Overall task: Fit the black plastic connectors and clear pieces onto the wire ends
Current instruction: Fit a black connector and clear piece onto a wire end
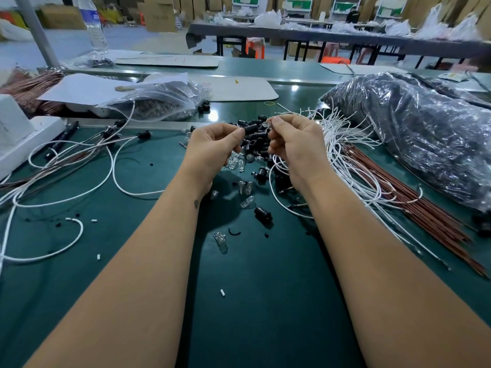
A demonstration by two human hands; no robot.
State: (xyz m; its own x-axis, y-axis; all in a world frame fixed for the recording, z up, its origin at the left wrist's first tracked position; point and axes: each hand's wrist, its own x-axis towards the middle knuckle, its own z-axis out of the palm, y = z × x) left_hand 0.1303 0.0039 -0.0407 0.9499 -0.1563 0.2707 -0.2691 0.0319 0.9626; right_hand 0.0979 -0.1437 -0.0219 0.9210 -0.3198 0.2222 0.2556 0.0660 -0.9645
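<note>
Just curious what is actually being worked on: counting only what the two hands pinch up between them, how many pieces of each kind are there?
Black connector: 1, pinched by the left hand
Clear piece: 1, pinched by the right hand
Total: 2
</note>
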